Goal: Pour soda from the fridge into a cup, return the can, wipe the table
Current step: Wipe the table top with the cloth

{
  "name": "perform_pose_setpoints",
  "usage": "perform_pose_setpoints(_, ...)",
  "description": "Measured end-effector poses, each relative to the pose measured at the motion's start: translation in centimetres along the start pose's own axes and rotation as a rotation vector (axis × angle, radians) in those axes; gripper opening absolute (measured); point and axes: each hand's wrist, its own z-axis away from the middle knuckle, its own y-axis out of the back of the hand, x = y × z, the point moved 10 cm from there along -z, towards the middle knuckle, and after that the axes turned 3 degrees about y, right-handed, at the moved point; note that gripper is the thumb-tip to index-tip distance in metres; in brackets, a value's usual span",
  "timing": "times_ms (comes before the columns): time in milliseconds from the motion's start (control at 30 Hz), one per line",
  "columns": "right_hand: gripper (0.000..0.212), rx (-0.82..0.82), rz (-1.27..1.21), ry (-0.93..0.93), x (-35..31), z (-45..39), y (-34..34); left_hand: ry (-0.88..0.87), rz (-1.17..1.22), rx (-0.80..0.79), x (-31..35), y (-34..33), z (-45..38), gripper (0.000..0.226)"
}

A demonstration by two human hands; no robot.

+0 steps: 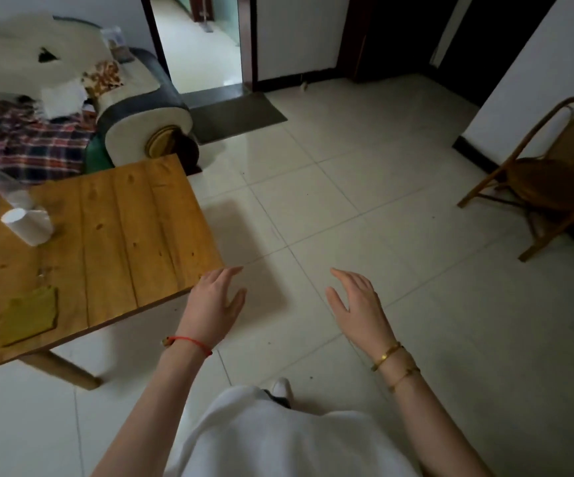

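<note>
Left hand [215,301] overlaps table [123,235] corner edge.

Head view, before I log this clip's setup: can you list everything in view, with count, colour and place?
Table: one, yellowish wood, left of the person.
Cup: one, white, far left of the tabletop.
Clear container: one, transparent, just behind the cup; what it is I cannot tell.
Cloth: one, olive green, flat on the table's near left corner.
Sofa: one, cream and dark, beyond the table.
Plaid fabric: one, red and blue, on the sofa.
Doormat: one, grey, at the doorway.
Chair: one, brown rattan, by the right wall.
Left hand: open, empty, beside the table's corner.
Right hand: open, empty, over the floor.
</note>
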Motion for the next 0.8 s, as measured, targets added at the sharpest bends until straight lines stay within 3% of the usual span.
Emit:
perform_pose_setpoints(467,0.045,-0.127,-0.031,0.080,2.6,-23.8,-2.3,0.148,-0.006,0.048,-1.6,1.0,-20.3,0.045)
perform_pose_setpoints(800,0.043,-0.337,0.030,0.422,-0.7,-47.7,-4.8,0.462,0.031,0.287,-4.5,3.6,-33.0,0.042)
